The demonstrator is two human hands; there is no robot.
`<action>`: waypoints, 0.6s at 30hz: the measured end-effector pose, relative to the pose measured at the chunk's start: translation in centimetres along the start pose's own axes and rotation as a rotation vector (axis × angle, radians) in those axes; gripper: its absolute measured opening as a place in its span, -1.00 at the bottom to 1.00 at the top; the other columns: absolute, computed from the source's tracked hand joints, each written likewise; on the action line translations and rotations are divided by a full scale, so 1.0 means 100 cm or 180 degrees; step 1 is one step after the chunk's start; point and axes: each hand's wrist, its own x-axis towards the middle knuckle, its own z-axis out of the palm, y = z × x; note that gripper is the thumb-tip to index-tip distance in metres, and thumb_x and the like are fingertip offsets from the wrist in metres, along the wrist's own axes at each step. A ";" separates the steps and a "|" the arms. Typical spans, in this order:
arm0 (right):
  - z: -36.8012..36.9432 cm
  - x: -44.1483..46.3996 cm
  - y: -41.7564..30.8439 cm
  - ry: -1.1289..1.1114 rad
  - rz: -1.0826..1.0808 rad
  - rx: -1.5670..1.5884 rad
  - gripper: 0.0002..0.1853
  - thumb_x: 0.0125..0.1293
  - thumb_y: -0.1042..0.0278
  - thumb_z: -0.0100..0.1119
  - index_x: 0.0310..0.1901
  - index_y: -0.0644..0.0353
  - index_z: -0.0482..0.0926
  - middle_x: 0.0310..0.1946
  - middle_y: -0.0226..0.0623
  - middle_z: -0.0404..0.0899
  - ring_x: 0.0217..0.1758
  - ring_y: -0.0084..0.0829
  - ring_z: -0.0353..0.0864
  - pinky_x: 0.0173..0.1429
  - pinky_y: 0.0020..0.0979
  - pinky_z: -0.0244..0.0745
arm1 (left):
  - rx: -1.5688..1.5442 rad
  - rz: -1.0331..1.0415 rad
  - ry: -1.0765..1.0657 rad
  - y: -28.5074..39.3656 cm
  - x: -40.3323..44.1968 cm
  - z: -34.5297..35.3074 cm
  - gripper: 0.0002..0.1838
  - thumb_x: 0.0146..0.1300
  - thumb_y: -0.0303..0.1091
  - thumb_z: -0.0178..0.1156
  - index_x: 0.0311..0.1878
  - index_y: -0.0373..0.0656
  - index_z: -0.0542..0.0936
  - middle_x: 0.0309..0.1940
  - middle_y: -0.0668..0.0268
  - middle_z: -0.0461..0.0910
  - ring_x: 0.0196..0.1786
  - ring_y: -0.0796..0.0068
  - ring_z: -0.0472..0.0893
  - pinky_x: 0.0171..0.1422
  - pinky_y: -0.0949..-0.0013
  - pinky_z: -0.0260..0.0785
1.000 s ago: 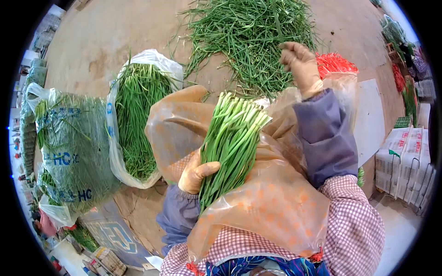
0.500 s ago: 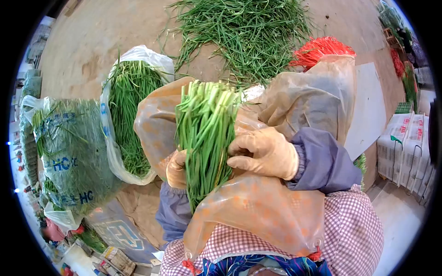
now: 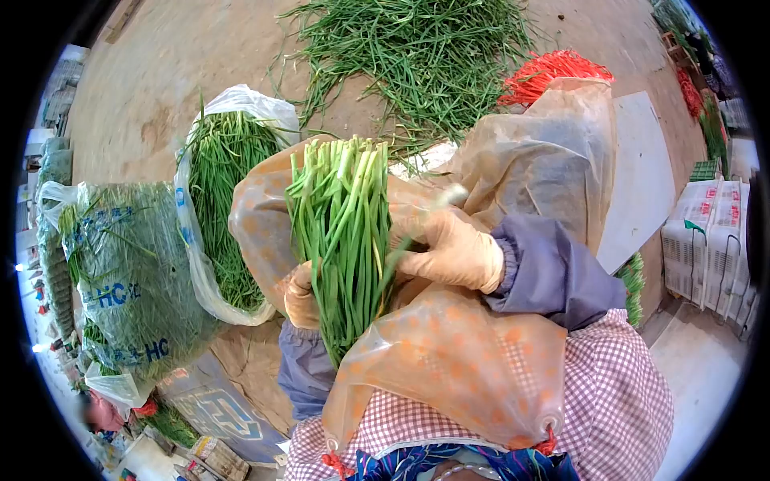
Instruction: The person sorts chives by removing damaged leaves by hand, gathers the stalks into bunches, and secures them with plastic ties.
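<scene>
A thick bunch of green stalks [image 3: 343, 240] stands pale ends up in front of me, over my translucent orange-spotted apron [image 3: 457, 369]. My left hand [image 3: 301, 297], in a tan glove, is wrapped round its left side, with the fingers partly hidden behind it. At the right side of the bunch is my gloved right hand [image 3: 449, 250], fingers closed on a loose stalk [image 3: 399, 255] that is blurred by motion. A blurred pale end shows just above this hand.
A large heap of green stalks [image 3: 417, 64] lies ahead on the floor. Red ties [image 3: 557, 74] are at its right. An open plastic bag [image 3: 265, 103] of stalks and a full wrapped bag [image 3: 132, 272] stand left. White crates [image 3: 706, 240] are at the right.
My right hand came down from beside the heap to the bunch, then closed on a stalk and shifted slightly left. The bunch became more upright and moved left with my left hand.
</scene>
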 end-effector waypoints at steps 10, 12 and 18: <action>-0.024 0.003 0.028 0.0689 -0.0611 -0.1838 -0.87 0.17 0.42 0.29 -0.26 0.23 0.60 -0.47 -0.21 0.61 -0.40 -0.21 0.61 -0.28 -0.32 0.52 | -0.0893 -0.0519 0.0271 0.012 -0.003 0.018 -0.72 0.19 -0.30 0.25 -0.17 -0.35 0.68 -0.22 0.11 0.72 -0.26 0.25 0.72 -0.19 0.22 0.65; -0.029 0.000 0.012 0.0851 -0.0528 -0.1765 -0.84 0.19 0.44 0.26 -0.19 0.24 0.60 -0.43 -0.18 0.62 -0.36 -0.24 0.64 -0.24 -0.33 0.54 | -0.0961 -0.0520 0.0091 0.008 -0.002 0.007 -0.69 0.17 -0.30 0.27 -0.14 -0.36 0.67 -0.20 0.09 0.71 -0.22 0.23 0.72 -0.16 0.18 0.65; -0.066 -0.017 0.003 0.0412 -0.0222 -0.0436 -0.35 0.23 0.47 0.28 0.37 0.17 0.32 0.02 -0.38 0.55 -0.21 -0.63 0.47 -0.05 -0.54 0.42 | -0.1229 -0.0670 -0.0309 0.006 0.001 -0.002 -0.66 0.15 -0.28 0.30 -0.12 -0.36 0.67 -0.17 0.08 0.71 -0.19 0.20 0.72 -0.13 0.13 0.65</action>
